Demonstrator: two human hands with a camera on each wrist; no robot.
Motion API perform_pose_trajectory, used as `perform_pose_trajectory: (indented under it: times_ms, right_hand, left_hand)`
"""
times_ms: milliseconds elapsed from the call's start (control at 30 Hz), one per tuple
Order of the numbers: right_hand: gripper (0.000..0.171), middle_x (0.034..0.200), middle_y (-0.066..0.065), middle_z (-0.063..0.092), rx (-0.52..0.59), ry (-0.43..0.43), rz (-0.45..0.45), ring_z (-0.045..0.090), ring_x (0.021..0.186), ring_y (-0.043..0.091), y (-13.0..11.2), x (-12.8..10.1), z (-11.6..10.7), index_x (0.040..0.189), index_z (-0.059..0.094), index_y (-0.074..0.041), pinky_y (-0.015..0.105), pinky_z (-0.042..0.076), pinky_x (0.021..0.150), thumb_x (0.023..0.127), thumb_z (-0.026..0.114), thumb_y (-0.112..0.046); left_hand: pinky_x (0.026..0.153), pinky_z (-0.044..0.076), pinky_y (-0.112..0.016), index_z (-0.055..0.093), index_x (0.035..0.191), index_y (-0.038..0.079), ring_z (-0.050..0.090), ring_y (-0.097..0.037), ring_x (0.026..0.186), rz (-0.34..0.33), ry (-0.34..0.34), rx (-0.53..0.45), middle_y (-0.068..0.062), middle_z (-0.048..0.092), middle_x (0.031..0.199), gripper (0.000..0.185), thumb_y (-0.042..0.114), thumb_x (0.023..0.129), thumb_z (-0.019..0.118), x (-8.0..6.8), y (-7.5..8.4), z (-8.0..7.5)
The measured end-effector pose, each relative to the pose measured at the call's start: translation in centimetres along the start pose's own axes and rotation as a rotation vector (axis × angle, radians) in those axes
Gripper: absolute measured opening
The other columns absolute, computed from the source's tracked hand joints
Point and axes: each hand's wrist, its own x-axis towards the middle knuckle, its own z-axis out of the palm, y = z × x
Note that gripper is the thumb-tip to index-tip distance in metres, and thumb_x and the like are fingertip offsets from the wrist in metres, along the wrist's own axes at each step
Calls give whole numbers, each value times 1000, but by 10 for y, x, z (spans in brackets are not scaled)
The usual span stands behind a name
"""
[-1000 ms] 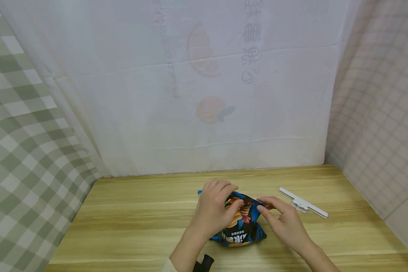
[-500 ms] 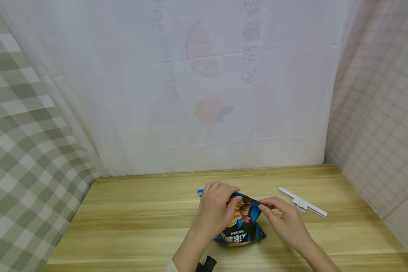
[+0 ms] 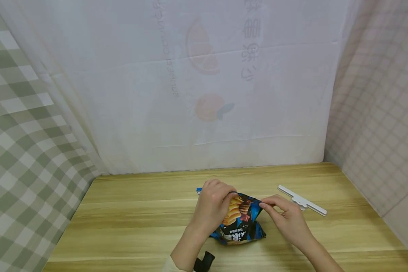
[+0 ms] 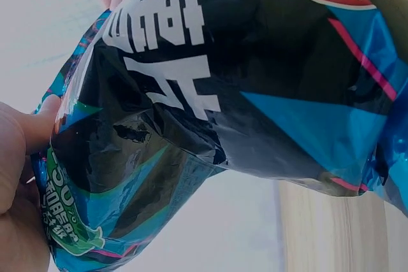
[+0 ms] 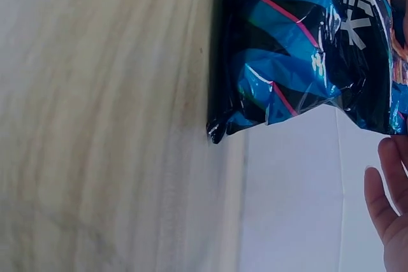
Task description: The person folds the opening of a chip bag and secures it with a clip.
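The chip bag stands near the front middle of the wooden desk, its base on the surface and its top edge raised between both hands. The left hand covers the upper left portion of the bag; its grip is closed on the top edge, fingers curled over the foil. In the left wrist view the chip bag fills most of the frame, with the thumb side of the left hand pressed against its crinkled side. The right hand pinches the top right corner of the bag, its grip narrow, thumb and forefinger meeting on the foil. In the right wrist view the chip bag rests on the desk, and one finger shows at the lower right, clear of the bag. A white sealing clip lies flat on the desk, to the right of the right hand and apart from it. A white printed cloth hangs behind the desk.
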Motion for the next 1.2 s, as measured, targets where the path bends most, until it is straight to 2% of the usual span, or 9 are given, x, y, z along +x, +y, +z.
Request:
perform_pose_trajectory:
  times_ms: [167,300,467,600,733,800,1000,1133,1200]
  right_hand:
    - [42,87,-1,75,-7,24,-59,69,81,7,5,-1,1,95,79,-14,11,50,77,75,79,23]
    - [45,88,0,76,-18,22,-111,69,81,8,8,-1,1,96,80,-12,11,51,76,71,81,25]
    - [45,88,1,77,-6,12,-127,70,82,8,7,-1,-1,97,81,-9,12,52,76,68,82,26]
    - [42,88,-2,76,10,4,-117,69,82,5,6,0,-1,96,82,-9,12,53,77,70,83,24]
    - [25,88,1,76,37,4,-123,69,84,5,9,-1,-1,97,82,-7,12,53,79,80,83,12]
    - [23,88,3,77,52,16,-137,69,84,5,10,-1,-1,97,82,-6,12,53,79,81,84,11]
    - [46,88,3,77,75,42,-148,69,84,4,13,-2,0,95,81,-8,13,53,78,67,80,28]
    - [48,87,3,76,91,28,-116,68,86,2,13,-4,0,92,81,-8,12,53,79,66,79,32]
    - [47,88,6,76,116,36,-138,68,88,3,14,-5,1,92,81,-6,12,52,81,65,78,32]
  left_hand:
    - [83,54,-29,79,88,9,65,-14,79,2,-15,-18,2,76,82,6,5,88,83,0,0,-1]
    - [84,54,-28,79,88,9,66,-13,79,10,-19,-27,2,76,82,7,3,89,82,0,-1,-1]
    - [87,54,-28,80,89,8,67,-13,80,19,-29,-54,1,77,83,10,-2,89,80,0,-2,-1]
    - [87,54,-27,80,90,8,67,-13,81,30,-20,-52,1,78,84,12,-4,88,81,0,-2,-1]
    - [88,54,-26,81,91,8,68,-13,82,28,-20,-49,1,78,86,16,-7,87,80,0,-3,-2]
    - [89,54,-26,81,92,8,68,-13,83,28,-24,-45,1,78,87,22,-13,87,77,0,-3,-3]
    - [91,54,-28,81,93,8,69,-14,85,30,-50,-49,1,78,89,35,-23,85,66,0,-3,-4]
    - [89,53,-27,81,89,9,68,-14,84,48,-49,-56,2,77,87,35,-23,85,65,0,-4,-5]
    - [89,53,-27,80,87,8,68,-14,84,62,-44,-56,2,77,87,34,-22,85,65,0,-4,-5]
